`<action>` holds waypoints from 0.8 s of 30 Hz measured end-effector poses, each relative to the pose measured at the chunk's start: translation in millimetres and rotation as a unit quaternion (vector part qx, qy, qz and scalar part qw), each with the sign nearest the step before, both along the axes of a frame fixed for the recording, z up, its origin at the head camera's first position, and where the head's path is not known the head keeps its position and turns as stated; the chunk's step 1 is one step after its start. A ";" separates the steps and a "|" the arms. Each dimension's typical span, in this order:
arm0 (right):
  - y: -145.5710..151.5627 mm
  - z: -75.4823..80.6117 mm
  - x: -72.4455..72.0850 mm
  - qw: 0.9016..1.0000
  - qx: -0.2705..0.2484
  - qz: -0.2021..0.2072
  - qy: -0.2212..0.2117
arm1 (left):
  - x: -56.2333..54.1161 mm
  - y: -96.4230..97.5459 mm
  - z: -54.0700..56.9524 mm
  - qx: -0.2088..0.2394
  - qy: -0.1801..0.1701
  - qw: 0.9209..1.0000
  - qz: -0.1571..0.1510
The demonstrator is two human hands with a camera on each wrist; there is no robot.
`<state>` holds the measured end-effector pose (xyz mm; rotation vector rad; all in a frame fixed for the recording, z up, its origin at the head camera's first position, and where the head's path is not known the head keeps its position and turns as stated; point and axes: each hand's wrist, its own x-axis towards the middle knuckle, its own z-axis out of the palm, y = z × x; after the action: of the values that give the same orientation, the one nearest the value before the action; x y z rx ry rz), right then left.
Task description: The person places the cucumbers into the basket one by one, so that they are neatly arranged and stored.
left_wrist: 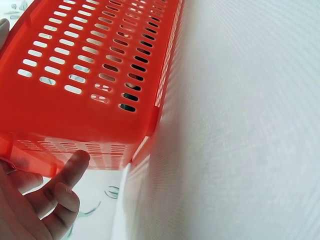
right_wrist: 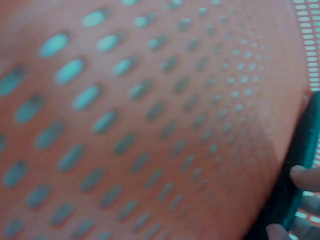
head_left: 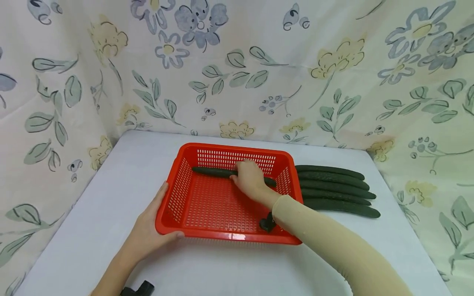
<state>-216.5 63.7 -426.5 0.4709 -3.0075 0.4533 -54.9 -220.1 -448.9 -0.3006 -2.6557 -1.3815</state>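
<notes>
A red plastic basket [head_left: 214, 234] with slotted walls stands on the table. Inside it, along the far wall, lies one long dark green cucumber [head_left: 212, 172]. My right hand [head_left: 251, 177] reaches in over the near right corner and grips that cucumber around its middle. In the right wrist view, fingertips [right_wrist: 303, 176] press on the cucumber [right_wrist: 287, 192] above the perforated floor. My left hand [head_left: 149, 233] holds the basket at its near left corner, thumb on the front rim. The left wrist view has its fingers [left_wrist: 70, 172] at the basket's outer wall.
Several more cucumbers [head_left: 333, 189] lie side by side on the white table [head_left: 122, 181], close to the basket's right wall. A flowered cloth [head_left: 244, 94] hangs behind the table and at both sides. Small black devices sit at both wrists.
</notes>
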 end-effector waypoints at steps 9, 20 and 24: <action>2.1 14.0 -4.5 0.999 -0.020 -0.028 -0.041 | 0.9 0.6 -0.7 -0.005 0.001 1.000 0.004; 21.0 49.9 -5.0 0.978 -0.139 -0.040 -0.153 | 1.5 1.5 -2.0 -0.003 0.002 1.000 0.007; 32.4 62.7 -0.8 0.969 -0.173 -0.043 -0.174 | 0.9 2.9 -1.1 0.003 0.001 1.000 0.005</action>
<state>-217.3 96.1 -363.8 0.2527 -3.1466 1.1353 -54.0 -217.2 -450.0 -0.2864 -2.6463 -1.3861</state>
